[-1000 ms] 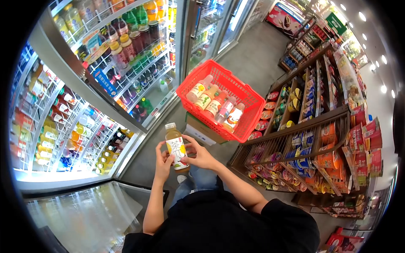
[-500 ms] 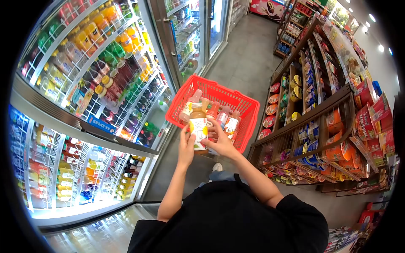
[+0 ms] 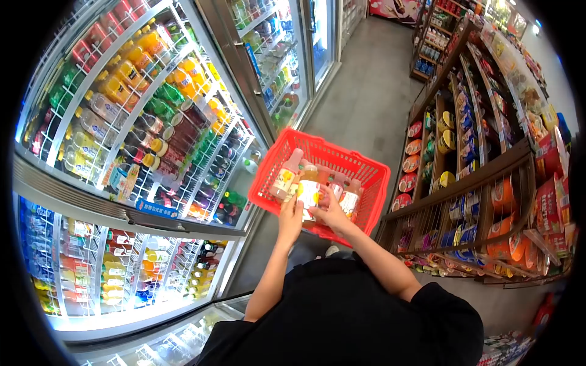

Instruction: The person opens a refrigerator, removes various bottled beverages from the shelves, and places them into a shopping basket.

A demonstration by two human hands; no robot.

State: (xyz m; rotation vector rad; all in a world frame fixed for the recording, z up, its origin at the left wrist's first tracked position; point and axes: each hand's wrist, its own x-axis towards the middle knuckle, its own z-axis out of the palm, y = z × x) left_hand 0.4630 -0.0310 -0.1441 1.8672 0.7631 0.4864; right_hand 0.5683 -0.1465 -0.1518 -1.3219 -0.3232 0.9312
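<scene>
Both of my hands grip one bottle (image 3: pixel 309 190) of amber drink, with a white label bearing a yellow patch. My left hand (image 3: pixel 290 219) is closed around its left side, and my right hand (image 3: pixel 332 215) holds it from the right. The bottle is over the near side of a red plastic shopping basket (image 3: pixel 377 194); whether it touches the basket is unclear. Behind it in the basket, a pale bottle with a fruit label (image 3: pixel 285 178) leans at the left. Other bottles, pinkish ones among them, including one at the right (image 3: pixel 350 199), are partly hidden by my right hand.
On the left stands a lit drinks fridge (image 3: pixel 137 110) with several shelves of bottles and its door (image 3: pixel 244 110) swung open. Brown shelving (image 3: pixel 464 177) with cup noodles and snacks lines the right. Grey aisle floor (image 3: pixel 369 79) runs between them.
My view has shifted, so the basket appears farther right and lower. The bottle sits lower against the basket and has turned, its large label character no longer facing me. Both hands keep hold of it.
</scene>
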